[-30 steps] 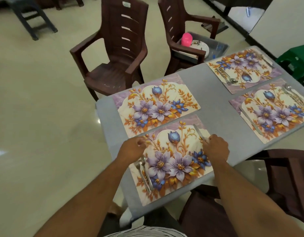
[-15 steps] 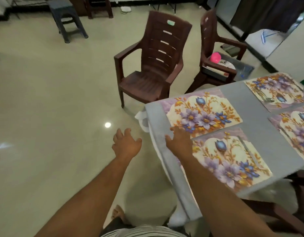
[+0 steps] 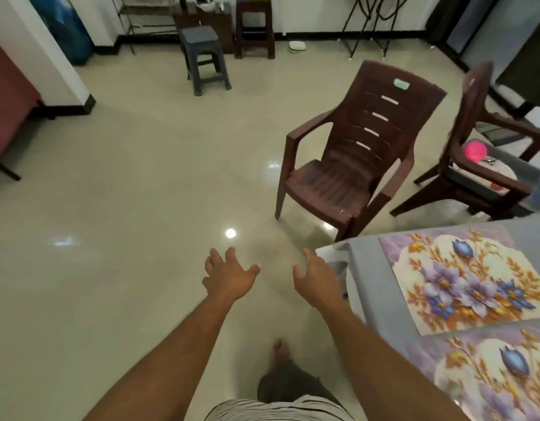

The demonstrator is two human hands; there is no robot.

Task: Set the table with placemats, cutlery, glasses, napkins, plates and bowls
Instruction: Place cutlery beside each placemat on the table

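Place: a home dining room.
Floor: glossy cream floor tiles reflecting ceiling lights.
Seating: brown plastic armchairs and a grey stool.
Bench: grey-clothed bench laid with floral placemats.
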